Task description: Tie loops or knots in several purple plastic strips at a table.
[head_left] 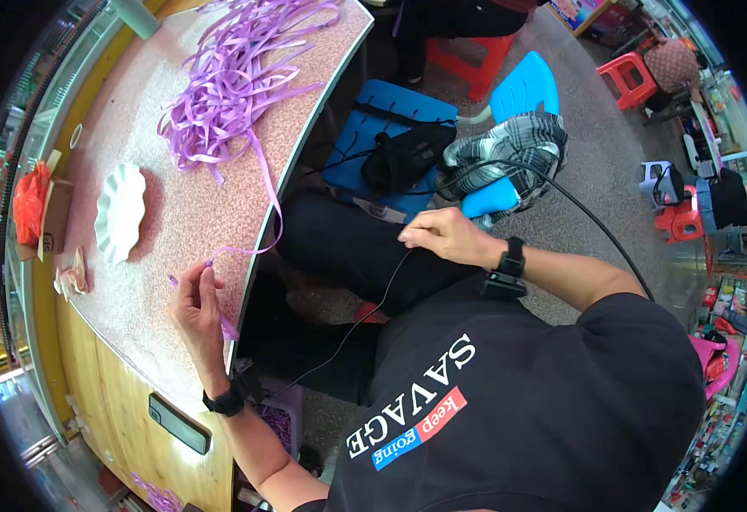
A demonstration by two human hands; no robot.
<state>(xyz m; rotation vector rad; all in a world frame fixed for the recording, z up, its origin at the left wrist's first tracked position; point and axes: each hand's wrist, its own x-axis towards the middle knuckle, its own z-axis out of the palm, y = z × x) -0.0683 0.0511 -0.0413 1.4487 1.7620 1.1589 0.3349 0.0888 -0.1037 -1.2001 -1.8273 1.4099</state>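
My left hand [197, 300] is above the near edge of the pinkish speckled table [156, 341], fingers pinched around a purple ribbon [276, 203]. From there the ribbon loops up to a large tangled heap of purple ribbon [228, 94] on the table. A short end sticks out left of the fingers, and another piece hangs below the hand. Over my lap, my right hand [446, 236] is closed in a pinch on a thin dark cord [383, 300]. That cord sags down towards my left wrist and a lilac basket [292, 410]; its far end is hidden.
A white scalloped dish [121, 213], a crumpled tissue [72, 277] and a cardboard box with an orange bag [30, 205] are on the left. A phone [179, 423] lies on the wooden surface. A blue chair [390, 128] holds a black bag and plaid cloth.
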